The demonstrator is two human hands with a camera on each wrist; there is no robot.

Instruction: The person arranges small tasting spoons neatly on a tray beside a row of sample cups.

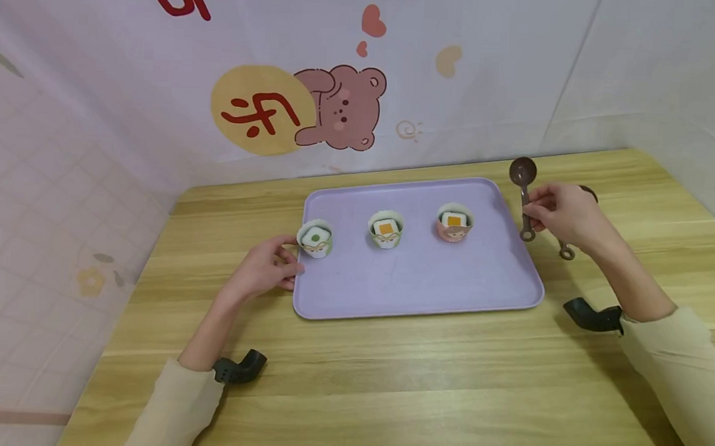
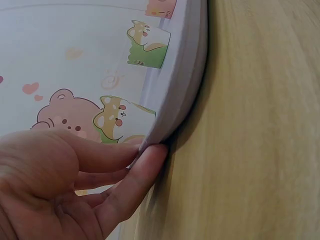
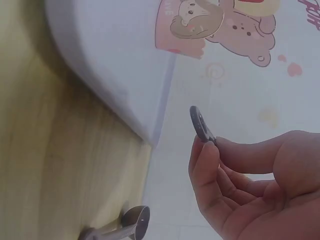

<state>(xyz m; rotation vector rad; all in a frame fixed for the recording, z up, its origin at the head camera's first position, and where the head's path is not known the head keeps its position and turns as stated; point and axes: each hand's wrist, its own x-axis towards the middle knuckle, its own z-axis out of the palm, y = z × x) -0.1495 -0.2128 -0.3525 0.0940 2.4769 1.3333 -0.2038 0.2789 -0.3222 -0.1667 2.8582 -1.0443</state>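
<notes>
A lilac tray (image 1: 415, 285) lies on the wooden table, bearing three paper cups. In the head view the left cup (image 1: 317, 248) holds a white square piece with a green dot. The middle cup (image 1: 387, 239) and the pink right cup (image 1: 453, 234) each hold a white piece with an orange square. My left hand (image 1: 266, 267) pinches the tray's left rim (image 2: 172, 95) between thumb and finger, beside the left cup. Right of the tray, my right hand (image 1: 573, 214) pinches a brown measuring spoon (image 1: 523, 172) by its handle, raised above the table.
A second brown measuring spoon (image 1: 566, 252) lies on the table (image 1: 386, 384), partly hidden behind the right hand; its bowl also shows in the right wrist view. Behind the table hangs a white cloth (image 1: 489, 89) printed with a bear and hearts. Each wrist wears a black mount (image 1: 240, 367).
</notes>
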